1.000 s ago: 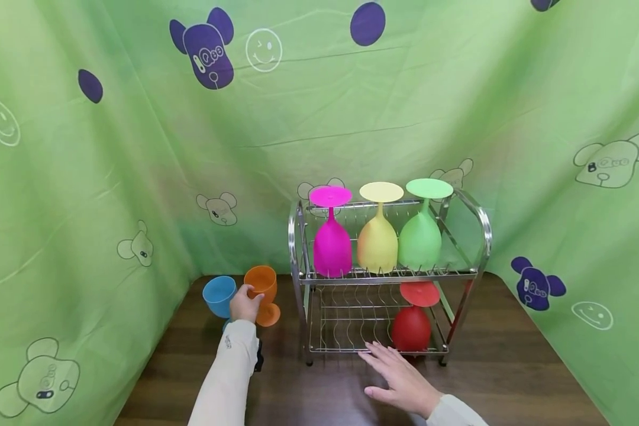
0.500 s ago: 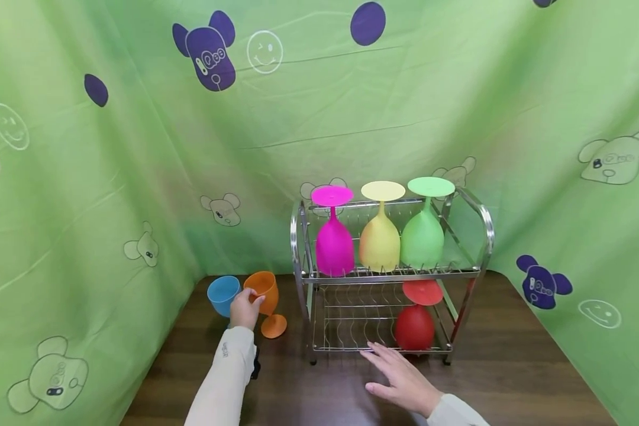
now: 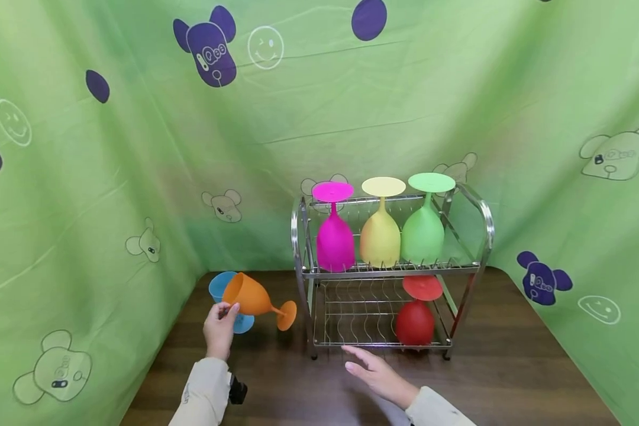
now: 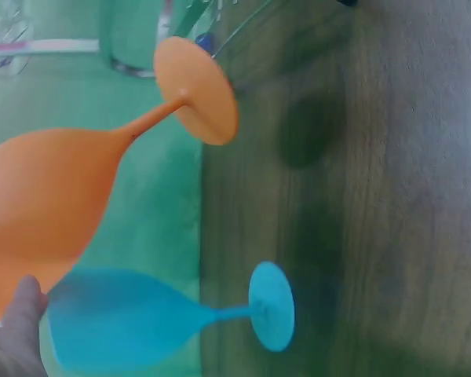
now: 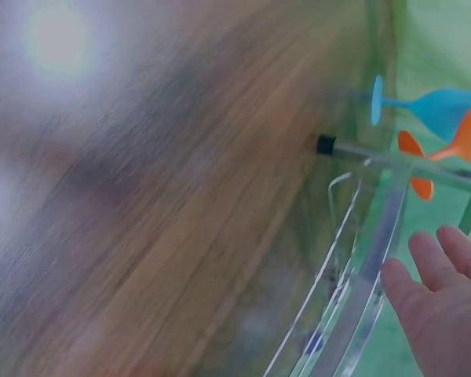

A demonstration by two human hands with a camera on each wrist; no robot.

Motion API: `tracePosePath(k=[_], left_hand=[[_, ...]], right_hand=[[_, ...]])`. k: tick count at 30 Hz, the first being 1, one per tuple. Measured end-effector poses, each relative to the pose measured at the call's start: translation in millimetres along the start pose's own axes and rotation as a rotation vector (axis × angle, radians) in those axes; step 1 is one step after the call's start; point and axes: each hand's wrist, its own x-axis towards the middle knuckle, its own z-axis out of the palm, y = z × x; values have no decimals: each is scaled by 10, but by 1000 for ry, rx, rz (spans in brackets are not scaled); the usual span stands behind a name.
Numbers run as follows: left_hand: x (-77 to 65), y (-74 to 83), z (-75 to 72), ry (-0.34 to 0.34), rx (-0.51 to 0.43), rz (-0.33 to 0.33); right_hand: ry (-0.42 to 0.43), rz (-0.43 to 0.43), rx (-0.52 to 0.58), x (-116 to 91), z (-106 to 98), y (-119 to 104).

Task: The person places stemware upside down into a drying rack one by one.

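My left hand (image 3: 220,332) pinches an orange goblet (image 3: 251,295) near its rim. The goblet is off the table, tilted on its side, its mouth to the left and its foot toward the rack. Behind it a blue goblet (image 3: 243,323) stands upright on the table, partly hidden by the orange one. In the left wrist view the thumb (image 4: 25,318) presses the orange bowl. My right hand (image 3: 377,375) hovers in front of the metal rack (image 3: 389,273), fingers extended and holding nothing. In the right wrist view, its fingers (image 5: 432,259) show near the rack's bars.
On the rack's upper tier, a magenta goblet (image 3: 335,242), a yellow goblet (image 3: 380,241) and a green goblet (image 3: 423,238) sit upside down. A red goblet (image 3: 415,323) is inverted at the lower tier's right. Green patterned cloth (image 3: 319,118) surrounds the wooden table (image 3: 511,355).
My left hand has lifted the orange goblet and tipped it sideways, drawing it left and nearer. The blue goblet's foot is now exposed. My right hand has moved slightly left and down.
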Motion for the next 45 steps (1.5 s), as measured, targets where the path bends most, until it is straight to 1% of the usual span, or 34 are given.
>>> tracePosePath(k=[2,3,6,8,10,11,13,15,17,19,22,24,26,29,32,35,40,42,45], left_hand=[[7,32,-64,3,-52,-47],[13,72,-97,-9,-55,-98],[43,169,-195,-42,-117,-160],[62,223,-270,-78,-198,-189],[77,243,-348,-115,-293,-207],[84,240,-389,-138,-357,-217],[80,223,-469,-193,-453,-231],[61,200,-532,-244,-529,-229],[30,193,-576,-292,-575,-202],[-12,210,-593,-332,-623,-163],[-86,262,-580,-373,-721,-123],[-145,301,-559,-385,-774,-117],[-213,329,-539,-379,-809,-119],[-335,356,-517,-354,-831,-123],[-459,369,-490,-352,-861,-113],[-569,387,-427,-372,-893,-80],[-714,433,-276,-434,-983,-41],[-760,458,-214,-463,-1013,-33],[-815,490,-123,-499,-1031,-29]], right_hand=[[-17,10,13,23,35,-25],[-25,10,17,31,51,-33],[-52,7,49,41,98,-47],[-66,-1,68,40,122,-56],[-74,-9,78,34,140,-61],[-77,-11,85,32,147,-66],[-79,-14,101,32,175,-82],[-90,-18,121,37,229,-110],[-121,-45,142,54,314,-157],[-175,-71,171,72,419,-219],[-263,-89,217,108,565,-324],[-296,-65,236,136,637,-392],[-305,-41,245,165,687,-452],[-312,-12,267,195,726,-521],[-308,-15,318,211,751,-568],[-279,-37,354,222,761,-599],[-204,-40,429,219,759,-635],[-155,-24,460,218,753,-651],[-59,-26,496,222,735,-674]])
